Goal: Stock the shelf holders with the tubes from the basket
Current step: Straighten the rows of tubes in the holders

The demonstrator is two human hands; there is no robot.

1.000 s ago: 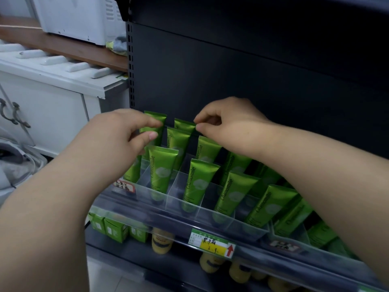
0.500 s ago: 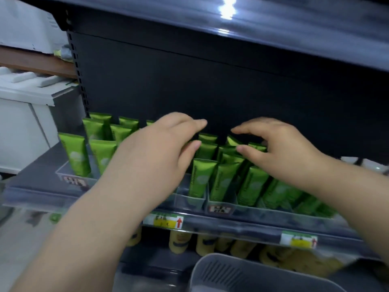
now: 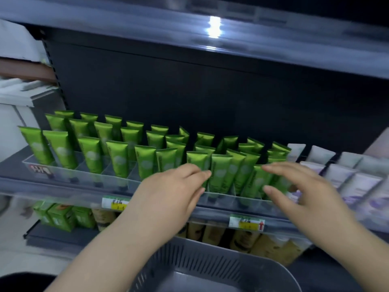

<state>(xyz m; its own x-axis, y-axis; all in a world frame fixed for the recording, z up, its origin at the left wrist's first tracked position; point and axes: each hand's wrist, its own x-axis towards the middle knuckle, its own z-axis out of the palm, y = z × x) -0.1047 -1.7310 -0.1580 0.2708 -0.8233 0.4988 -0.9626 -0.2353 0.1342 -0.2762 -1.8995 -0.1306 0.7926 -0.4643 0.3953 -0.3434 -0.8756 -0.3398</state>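
Observation:
Several rows of green tubes (image 3: pixel 117 157) stand upright in clear shelf holders (image 3: pixel 69 171) on a dark shelf. My left hand (image 3: pixel 174 190) is in front of the front-row tubes near the middle, fingers straight, tips by a green tube (image 3: pixel 220 172). My right hand (image 3: pixel 294 190) hovers with spread fingers before the rightmost green tubes (image 3: pixel 256 180). Neither hand holds anything. The grey slotted basket (image 3: pixel 195 262) sits below, its visible floor bare.
White and lilac tubes (image 3: pixel 345 178) fill the holders to the right. Price tags (image 3: pixel 246 223) line the shelf edge. Green boxes (image 3: pixel 61 216) and yellow bottles (image 3: pixel 242 237) stand on the lower shelf. A dark shelf (image 3: pixel 210 32) runs overhead, a white cabinet (image 3: pixel 19 102) stands left.
The view has swung right and pulled back, showing the whole green row and the basket. Both hands have come down from the back tubes to the front row, fingers now straighter.

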